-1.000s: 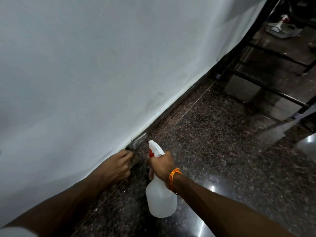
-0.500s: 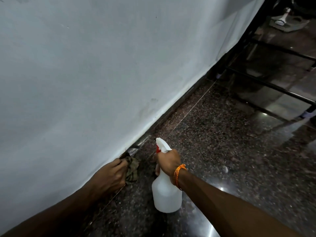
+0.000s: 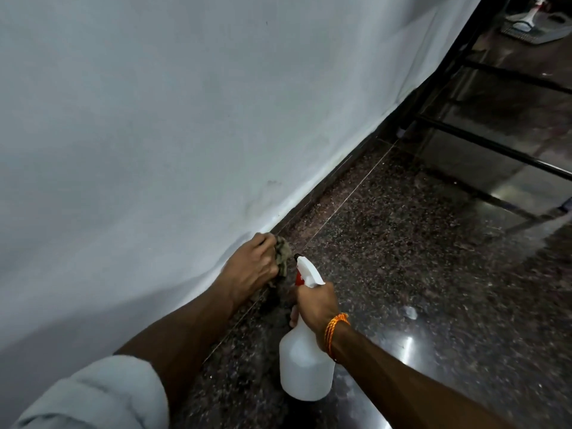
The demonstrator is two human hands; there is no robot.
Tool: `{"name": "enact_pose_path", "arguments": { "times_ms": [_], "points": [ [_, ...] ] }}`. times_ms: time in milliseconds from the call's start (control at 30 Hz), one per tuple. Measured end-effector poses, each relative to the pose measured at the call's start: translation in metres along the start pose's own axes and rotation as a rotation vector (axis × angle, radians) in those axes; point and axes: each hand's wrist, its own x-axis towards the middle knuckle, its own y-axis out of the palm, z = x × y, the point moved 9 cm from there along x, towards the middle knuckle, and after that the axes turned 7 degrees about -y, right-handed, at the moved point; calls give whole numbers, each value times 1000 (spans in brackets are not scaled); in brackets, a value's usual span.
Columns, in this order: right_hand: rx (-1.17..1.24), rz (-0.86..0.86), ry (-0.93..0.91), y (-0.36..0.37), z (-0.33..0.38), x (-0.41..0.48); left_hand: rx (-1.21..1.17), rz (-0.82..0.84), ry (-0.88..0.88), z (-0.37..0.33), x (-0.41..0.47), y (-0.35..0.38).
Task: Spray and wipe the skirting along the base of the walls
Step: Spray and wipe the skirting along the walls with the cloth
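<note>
A dark speckled skirting [image 3: 332,181] runs along the foot of the pale wall [image 3: 185,119]. My left hand [image 3: 252,267] grips a crumpled greenish cloth [image 3: 282,253] and presses it against the skirting where wall meets floor. Just to its right, my right hand [image 3: 315,306] holds a white spray bottle [image 3: 306,363] by the neck, its white and red nozzle pointing up and left towards the cloth. An orange thread band circles that wrist.
The floor [image 3: 402,258] is glossy dark granite with bright reflections. A black metal frame [image 3: 495,147] with horizontal bars stands at the upper right by the wall's corner. Beyond it, a white and grey object [image 3: 532,23] lies on the floor.
My left hand has slid forward along the skirting with the cloth, which now shows more. The right hand and bottle have followed it forward.
</note>
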Motion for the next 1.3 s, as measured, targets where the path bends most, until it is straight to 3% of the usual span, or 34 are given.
{"name": "enact_pose_path", "arguments": {
  "times_ms": [233, 333, 433, 567, 667, 833, 933, 1067, 1233, 1300],
  "points": [
    [-4, 21, 34, -3, 4, 22, 75, -15, 21, -17, -33, 24],
    [27, -8, 21, -4, 12, 32, 90, -84, -23, -4, 10, 6],
    [96, -20, 14, -13, 22, 44, -55, -113, -20, 0, 55, -16],
    [73, 38, -45, -28, 49, 69, 49, -87, 53, -7, 73, -8],
    [0, 92, -41, -41, 66, 91, 87, 56, 109, -9, 62, 6],
    [-139, 159, -82, -62, 88, 109, 90, 128, 85, -2, 66, -6],
    [-148, 185, -58, -73, 89, 106, 3, 270, 100, -1, 59, -14],
    [-108, 311, -27, -74, 89, 104, 65, 356, 192, 11, 62, -10],
    [-171, 313, -2, -71, 92, 115, 20, 216, 284, 12, 95, -21],
    [-206, 304, 6, -79, 102, 122, -29, 87, 226, 24, 139, -38]
  ]
}}
